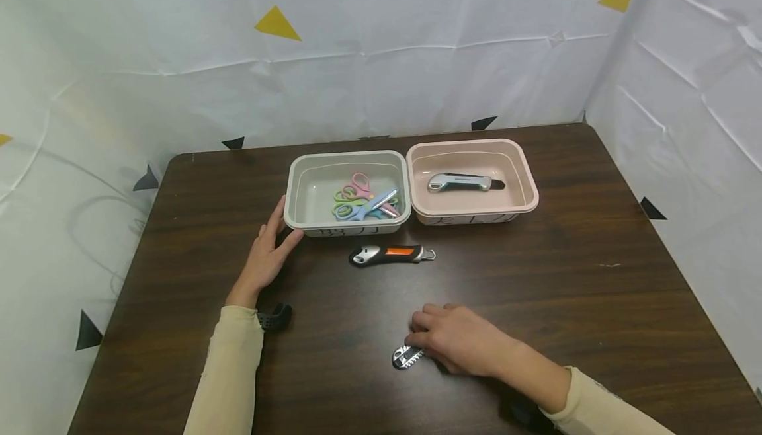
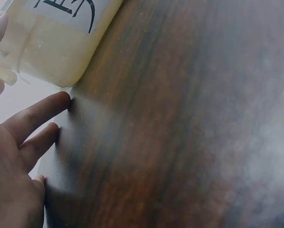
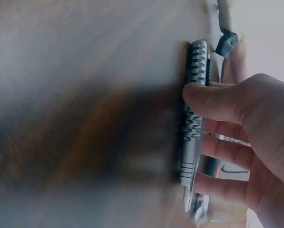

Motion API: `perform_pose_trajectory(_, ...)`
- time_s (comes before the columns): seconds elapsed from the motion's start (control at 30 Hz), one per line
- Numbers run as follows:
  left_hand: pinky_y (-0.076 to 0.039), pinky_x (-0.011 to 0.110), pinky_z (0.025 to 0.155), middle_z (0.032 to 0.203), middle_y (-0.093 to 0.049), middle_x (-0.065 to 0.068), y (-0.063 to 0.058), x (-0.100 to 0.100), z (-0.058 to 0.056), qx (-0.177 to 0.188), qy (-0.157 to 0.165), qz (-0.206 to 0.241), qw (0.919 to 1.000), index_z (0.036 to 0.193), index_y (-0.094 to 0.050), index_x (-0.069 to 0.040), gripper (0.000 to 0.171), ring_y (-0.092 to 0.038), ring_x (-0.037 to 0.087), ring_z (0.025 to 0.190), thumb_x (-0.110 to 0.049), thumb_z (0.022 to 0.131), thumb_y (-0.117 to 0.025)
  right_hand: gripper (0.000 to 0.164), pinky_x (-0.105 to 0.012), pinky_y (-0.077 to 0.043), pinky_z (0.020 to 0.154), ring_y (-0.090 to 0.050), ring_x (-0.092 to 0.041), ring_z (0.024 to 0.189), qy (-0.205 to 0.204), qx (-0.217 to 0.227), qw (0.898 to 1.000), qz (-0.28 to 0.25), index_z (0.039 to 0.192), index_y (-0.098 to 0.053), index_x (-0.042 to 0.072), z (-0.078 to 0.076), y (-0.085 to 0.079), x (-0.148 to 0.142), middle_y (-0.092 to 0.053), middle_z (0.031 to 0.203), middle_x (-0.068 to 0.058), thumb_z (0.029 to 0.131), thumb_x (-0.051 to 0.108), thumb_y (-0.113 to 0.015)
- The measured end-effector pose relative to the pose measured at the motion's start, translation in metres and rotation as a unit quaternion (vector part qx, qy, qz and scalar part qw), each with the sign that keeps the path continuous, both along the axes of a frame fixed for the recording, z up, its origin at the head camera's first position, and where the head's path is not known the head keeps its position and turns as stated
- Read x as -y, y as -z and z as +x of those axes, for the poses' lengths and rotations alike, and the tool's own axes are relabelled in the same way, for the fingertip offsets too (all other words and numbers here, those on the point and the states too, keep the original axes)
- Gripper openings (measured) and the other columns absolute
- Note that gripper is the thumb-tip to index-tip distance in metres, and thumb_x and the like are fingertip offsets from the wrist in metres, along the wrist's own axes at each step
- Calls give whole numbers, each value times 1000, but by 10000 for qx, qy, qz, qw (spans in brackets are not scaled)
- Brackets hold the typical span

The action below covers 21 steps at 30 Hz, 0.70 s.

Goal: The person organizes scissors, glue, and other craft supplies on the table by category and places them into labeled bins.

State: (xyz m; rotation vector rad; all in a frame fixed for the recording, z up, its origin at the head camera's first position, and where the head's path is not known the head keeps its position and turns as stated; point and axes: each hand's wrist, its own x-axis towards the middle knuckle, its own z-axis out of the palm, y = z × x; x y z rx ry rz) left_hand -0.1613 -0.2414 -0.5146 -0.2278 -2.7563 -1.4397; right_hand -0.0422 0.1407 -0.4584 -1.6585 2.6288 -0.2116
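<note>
My left hand [image 1: 270, 244] lies flat on the dark table with straight fingers; its fingertips touch the front left corner of the grey bin [image 1: 303, 223], which holds several pastel scissors [image 1: 363, 200]. In the left wrist view the left hand [image 2: 23, 142] rests beside the grey bin [image 2: 51, 42]. My right hand [image 1: 443, 337] grips a silver utility knife [image 1: 407, 357] near the table's front; its ridged end sticks out to the left. In the right wrist view the thumb and fingers [image 3: 213, 97] pinch the silver knife [image 3: 194, 76] against the table.
An orange and black utility knife [image 1: 389, 254] lies on the table [image 1: 595, 289] in front of the grey bin. A pink bin [image 1: 530, 187] to the right holds a grey utility knife [image 1: 464, 182]. White sheets wall the table's far and side edges.
</note>
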Motion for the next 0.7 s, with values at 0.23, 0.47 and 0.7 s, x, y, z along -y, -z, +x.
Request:
perform_pose_trajectory(0.23,-2,58,113,147,-42,6,-3,-1,1,15,3,11,10000,153,-13,-41,72,-34,27,139,-42,95,-56,22,-23,-46,57,-52,-7,78,213,-56,9997,-138,109,-69,24,-14,-21,-10,-54,92,9,87,22,-69)
perform_pose_trajectory(0.47,-3,58,113,147,-42,6,-5,-2,1,27,-26,-22,10000,153,-13,-41,72,-34,27,139,-43,95,-56,28,-26,-49,62,-51,-9,80,547,-257,9979,-252,111,-69,23,-35,-42,-25,-54,92,8,83,19,-72)
perform_pose_trajectory(0.7,-2,57,114,148,-42,6,-4,-2,2,23,-4,1,10000,152,-13,-43,72,-34,26,139,-43,95,-56,35,-27,-48,62,-51,-8,82,906,-382,9922,-762,111,-71,22,-61,-60,-40,-55,93,9,78,16,-77)
